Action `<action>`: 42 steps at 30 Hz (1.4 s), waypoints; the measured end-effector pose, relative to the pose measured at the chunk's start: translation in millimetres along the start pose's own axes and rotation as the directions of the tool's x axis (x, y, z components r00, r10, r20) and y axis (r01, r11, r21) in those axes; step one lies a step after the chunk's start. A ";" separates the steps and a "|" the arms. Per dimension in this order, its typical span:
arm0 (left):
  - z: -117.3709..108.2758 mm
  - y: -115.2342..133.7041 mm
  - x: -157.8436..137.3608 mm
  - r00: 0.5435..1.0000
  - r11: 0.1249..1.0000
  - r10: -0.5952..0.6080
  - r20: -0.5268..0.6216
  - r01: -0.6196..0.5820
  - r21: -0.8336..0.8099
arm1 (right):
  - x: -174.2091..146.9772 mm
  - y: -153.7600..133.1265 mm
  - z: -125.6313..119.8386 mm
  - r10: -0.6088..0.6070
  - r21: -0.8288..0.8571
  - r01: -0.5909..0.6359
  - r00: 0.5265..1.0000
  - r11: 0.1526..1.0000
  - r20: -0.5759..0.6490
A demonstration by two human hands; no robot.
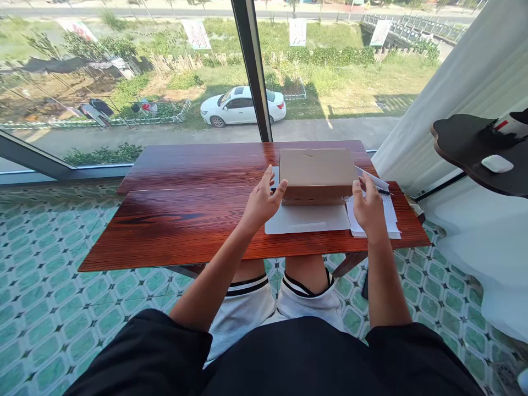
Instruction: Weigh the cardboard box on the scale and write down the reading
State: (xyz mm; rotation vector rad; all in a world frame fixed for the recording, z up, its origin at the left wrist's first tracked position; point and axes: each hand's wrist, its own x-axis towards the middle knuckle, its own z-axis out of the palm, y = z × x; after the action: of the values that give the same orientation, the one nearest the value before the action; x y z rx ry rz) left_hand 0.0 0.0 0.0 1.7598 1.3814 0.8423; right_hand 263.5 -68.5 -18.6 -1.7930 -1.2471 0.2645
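Note:
A closed brown cardboard box (317, 170) rests on a flat light-grey sheet or laptop lid (307, 220) on the reddish wooden table. Beside the box's left end is my left hand (264, 199), its fingers apart and the thumb pointing toward the box. My right hand (368, 204) is at the opposite end, over white papers (390, 217), fingers spread and holding nothing. Whether either hand touches the cardboard, I cannot tell. A dark pen (384, 192) lies on the papers, just right of my right hand.
The wooden table (181, 220) stretches away to the left, with a seam between its two boards. A large window is behind it. At right, a dark wavy-edged stand (466, 148) carries a white mouse (497, 164), near a white curtain (445, 82).

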 end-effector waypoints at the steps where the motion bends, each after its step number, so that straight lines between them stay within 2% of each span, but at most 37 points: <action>1: 1.7 1.0 0.5 1.000 1.000 -0.019 0.015 0.019 0.024 | -0.3 -0.7 0.6 -0.002 -0.010 0.002 1.000 1.000 0.006; 12: 11.7 15.1 -2.4 0.996 0.966 -0.081 0.045 0.067 0.250 | 2.0 -0.9 3.0 0.019 -0.063 -0.019 1.000 0.998 0.001; 22: 19.6 14.3 -2.9 0.999 0.965 -0.045 -0.014 0.047 0.256 | 1.5 -1.0 13.4 0.008 -0.177 -0.014 0.999 0.984 -0.035; 30: 18.5 14.8 -1.8 0.998 0.976 -0.049 -0.050 0.059 0.210 | 0.1 -8.2 11.5 0.024 -0.176 -0.035 0.998 0.984 -0.062; 36: 10.7 15.5 -3.4 0.997 0.980 -0.035 -0.075 0.049 0.192 | -5.0 -21.1 10.4 0.035 -0.144 -0.044 0.997 0.989 -0.067; 42: -7.3 8.4 -8.0 0.990 0.984 -0.026 -0.136 0.050 0.171 | -12.1 -40.7 16.3 0.006 -0.083 -0.011 0.998 0.996 -0.067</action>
State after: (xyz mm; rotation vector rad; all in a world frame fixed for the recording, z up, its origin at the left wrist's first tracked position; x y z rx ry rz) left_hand -3.6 -8.0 10.5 1.8293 1.6143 0.8539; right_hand 222.0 -66.4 -0.2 -1.8634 -1.2192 0.1577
